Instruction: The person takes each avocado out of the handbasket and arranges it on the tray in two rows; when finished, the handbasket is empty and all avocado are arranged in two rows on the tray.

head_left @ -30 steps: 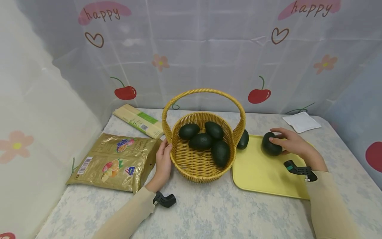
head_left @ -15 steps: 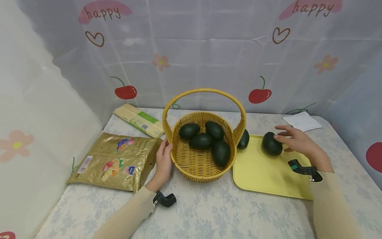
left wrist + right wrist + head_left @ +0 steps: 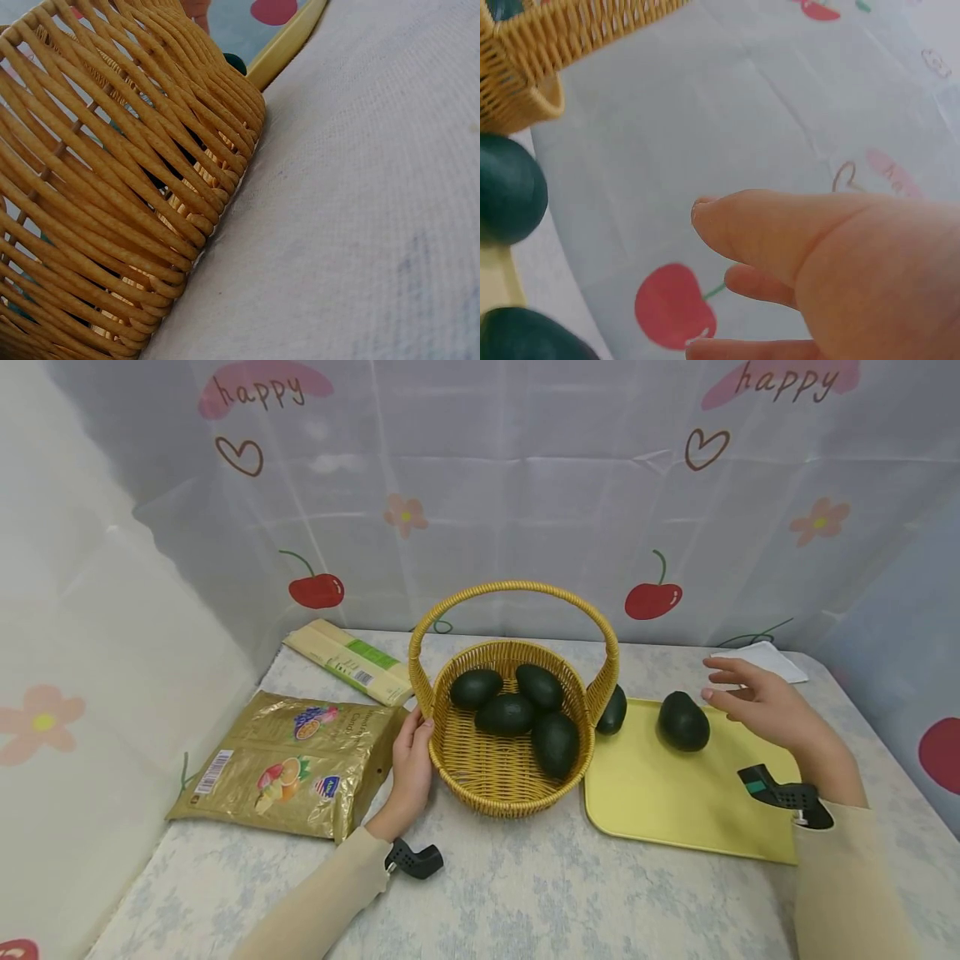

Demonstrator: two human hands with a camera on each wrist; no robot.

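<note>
A yellow wicker basket (image 3: 510, 793) with a tall arched handle stands mid-table, several dark green avocados (image 3: 504, 716) lying in it. My left hand (image 3: 411, 768) holds the basket's left side, its thumb at the rim by the handle's base; its fingertips are partly hidden. On the yellow tray (image 3: 675, 810) to the right lies one avocado (image 3: 683, 721). Another avocado (image 3: 613, 711) sits at the tray's back left corner, partly behind the basket. Up and right of the lone avocado, my right hand (image 3: 772, 706) hovers with fingers loosely extended, holding nothing, as the right wrist view also shows.
Left of the basket lies a gold candy bag (image 3: 292, 768), with a flat cream and green packet (image 3: 348, 662) behind it. A white folded cloth (image 3: 772, 662) lies at the back right. A printed curtain (image 3: 517, 510) closes off the table's back.
My right hand has let go of the avocado on the tray and drawn away up and to the right. The avocado stays where it was. My left hand and the basket have not moved.
</note>
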